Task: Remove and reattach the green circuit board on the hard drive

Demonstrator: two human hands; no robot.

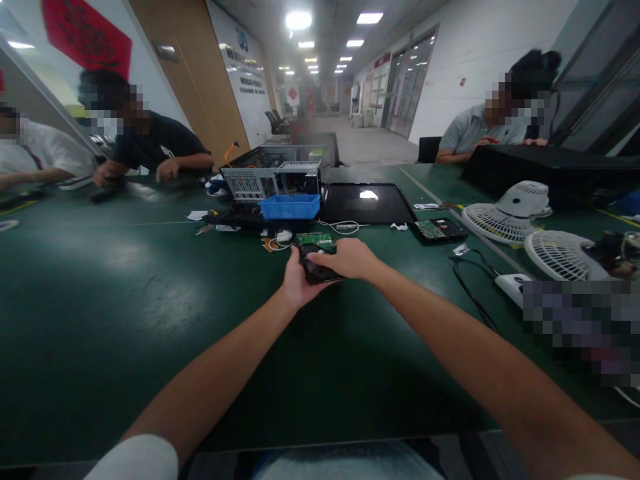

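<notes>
A dark, boxy electronic device (320, 270) is held above the green table, in front of the blue tray. A green circuit board (316, 239) shows at its far end; whether the board is fixed to it I cannot tell. My left hand (296, 281) cradles the device from below and from its left side, fingers wrapped round it. From the right, my right hand (354, 259) grips its top and right edge, its fingers reaching left across the dark surface. Whether a small tool is under those fingers is hidden.
Beyond my hands stand an opened computer case (273, 180), a blue tray (290, 207) and a flat black panel (367, 203). Rightward lie another black device with a circuit board (440, 230), white fans (500, 222) and a power strip (513, 288). Several people sit round the table.
</notes>
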